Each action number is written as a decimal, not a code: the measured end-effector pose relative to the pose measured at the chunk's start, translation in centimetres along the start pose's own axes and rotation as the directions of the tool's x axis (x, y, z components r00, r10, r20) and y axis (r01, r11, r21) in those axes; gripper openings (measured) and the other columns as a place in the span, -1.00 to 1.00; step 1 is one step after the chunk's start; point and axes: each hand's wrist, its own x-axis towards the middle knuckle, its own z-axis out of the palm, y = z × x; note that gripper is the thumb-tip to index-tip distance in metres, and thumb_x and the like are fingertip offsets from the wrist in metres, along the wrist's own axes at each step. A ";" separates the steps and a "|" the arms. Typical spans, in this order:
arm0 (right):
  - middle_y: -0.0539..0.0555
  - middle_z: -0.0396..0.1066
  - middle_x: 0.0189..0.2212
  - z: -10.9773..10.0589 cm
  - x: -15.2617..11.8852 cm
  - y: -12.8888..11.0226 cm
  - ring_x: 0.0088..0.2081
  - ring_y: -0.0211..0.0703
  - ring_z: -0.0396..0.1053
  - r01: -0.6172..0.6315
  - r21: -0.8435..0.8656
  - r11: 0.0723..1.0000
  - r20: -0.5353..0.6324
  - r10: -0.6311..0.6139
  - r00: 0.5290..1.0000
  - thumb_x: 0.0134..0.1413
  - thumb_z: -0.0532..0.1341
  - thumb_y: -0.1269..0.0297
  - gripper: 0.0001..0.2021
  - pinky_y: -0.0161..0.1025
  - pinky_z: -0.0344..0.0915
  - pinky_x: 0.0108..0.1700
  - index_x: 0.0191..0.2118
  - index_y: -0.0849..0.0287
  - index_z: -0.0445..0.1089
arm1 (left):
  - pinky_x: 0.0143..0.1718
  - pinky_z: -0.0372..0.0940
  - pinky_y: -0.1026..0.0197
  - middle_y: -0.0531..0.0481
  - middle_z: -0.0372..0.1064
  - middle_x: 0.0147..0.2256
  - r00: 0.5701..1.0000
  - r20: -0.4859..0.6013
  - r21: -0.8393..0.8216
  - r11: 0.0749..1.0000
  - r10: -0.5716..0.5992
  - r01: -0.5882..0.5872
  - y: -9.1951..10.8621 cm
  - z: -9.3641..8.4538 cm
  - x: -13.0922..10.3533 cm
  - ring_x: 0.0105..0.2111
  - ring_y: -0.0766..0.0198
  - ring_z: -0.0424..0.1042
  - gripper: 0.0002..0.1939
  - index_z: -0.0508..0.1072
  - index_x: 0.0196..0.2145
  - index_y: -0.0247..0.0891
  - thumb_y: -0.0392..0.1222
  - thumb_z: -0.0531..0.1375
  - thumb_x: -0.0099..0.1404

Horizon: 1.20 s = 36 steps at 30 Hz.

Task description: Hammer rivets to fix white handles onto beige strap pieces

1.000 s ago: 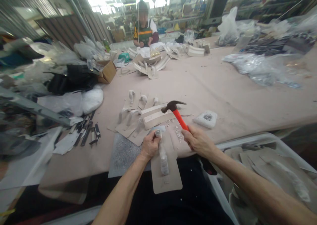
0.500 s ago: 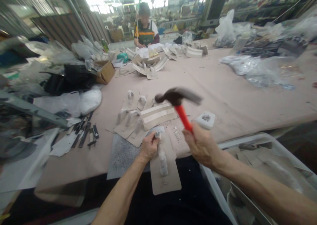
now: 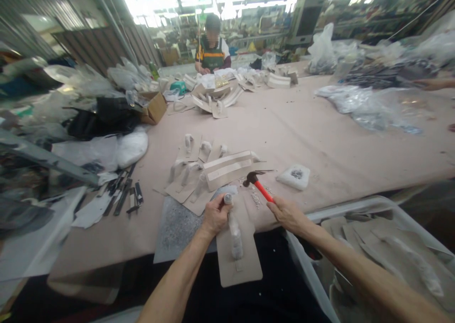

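My right hand (image 3: 287,212) is wrapped round the red handle of a claw hammer (image 3: 263,190); its dark head is low over the table, right of my left hand. In my left hand (image 3: 214,216) a short, round metal punch (image 3: 228,198) stands upright, pinched between thumb and fingers. Under that hand lies a beige flat panel (image 3: 245,269) with a plastic-wrapped handle (image 3: 236,240), its near end jutting past the table edge. The punch's lower end is hidden by my fingers. Small rivets (image 3: 255,198) are scattered beside the panel.
Similar panels with handles (image 3: 186,173) lie ahead on the left. A white dish (image 3: 294,177) of small metal parts sits right. Beside me stands a plastic bin (image 3: 359,204) of panels. Dark strips (image 3: 124,195) lie left. A co-worker (image 3: 212,48) is across the table (image 3: 295,119).
My right hand has lowered the hammer from its raised, blurred position above the table. My left hand keeps its pinch on the punch. Another person's arm now shows at the far right.
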 end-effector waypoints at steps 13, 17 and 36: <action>0.18 0.41 -0.20 3.0 -2.6 -9.5 -0.22 -0.05 0.30 0.715 -0.380 0.586 0.002 -0.773 0.635 0.24 0.10 0.41 -0.89 -0.10 0.24 -0.16 -0.18 0.19 0.36 | -0.35 0.40 0.26 0.00 0.53 -0.42 0.898 -0.236 -0.546 0.815 -0.371 0.193 1.7 -0.7 1.9 -0.43 0.25 0.53 -0.66 0.51 -0.35 -0.30 -0.06 0.43 -0.04; 0.25 0.42 -0.27 1.3 -2.7 -10.3 -0.29 0.01 0.37 0.423 -0.406 0.810 -0.095 -0.498 0.862 0.16 0.08 0.47 -0.87 -0.12 0.25 -0.26 -0.22 0.25 0.35 | -0.23 0.45 0.22 -0.03 0.56 -0.33 0.884 -0.369 -0.591 0.807 -0.287 0.016 5.0 -3.9 2.6 -0.35 0.23 0.58 -0.59 0.52 -0.26 -0.32 -0.07 0.47 -0.03; 0.22 0.52 -0.15 4.2 -3.1 -8.1 -0.14 0.04 0.49 0.093 0.294 0.951 -0.169 -0.044 0.985 0.34 0.03 0.02 -0.40 -0.12 0.32 -0.09 0.34 0.29 0.10 | -0.21 0.41 0.23 -0.05 0.58 -0.26 0.979 0.029 -0.338 0.920 -0.201 0.198 0.8 -0.5 -0.7 -0.27 0.21 0.55 -0.75 0.50 -0.21 -0.25 -0.10 0.32 0.18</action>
